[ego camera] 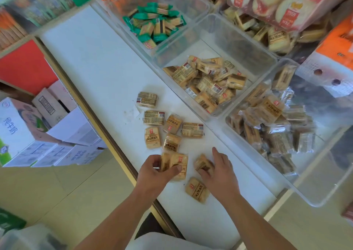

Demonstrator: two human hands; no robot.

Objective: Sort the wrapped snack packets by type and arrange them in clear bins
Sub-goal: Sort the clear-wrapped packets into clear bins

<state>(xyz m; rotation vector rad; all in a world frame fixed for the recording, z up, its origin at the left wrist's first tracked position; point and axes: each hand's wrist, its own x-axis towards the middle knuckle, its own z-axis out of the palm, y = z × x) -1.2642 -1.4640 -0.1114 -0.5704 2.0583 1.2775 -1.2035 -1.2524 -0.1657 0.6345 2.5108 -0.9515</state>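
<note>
Several tan wrapped snack packets (172, 123) lie loose on the white shelf top (95, 62). My left hand (152, 171) grips a small stack of tan packets (177, 165) at the near end of the scatter. My right hand (219, 169) curls its fingers round another tan packet (203, 163) just to the right. One more packet (197, 189) lies between my wrists. A clear bin (215, 30) behind the scatter holds a pile of the same tan packets (208, 81). A second clear bin (305, 192) to the right holds darker brown packets (267, 127).
A clear bin (122, 16) with green-wrapped packets (156, 22) stands at the back. Further bins with round cakes sit at the top right. Cardboard boxes (47, 127) stand on the floor left of the shelf edge. An orange and white box (332, 58) overhangs at right.
</note>
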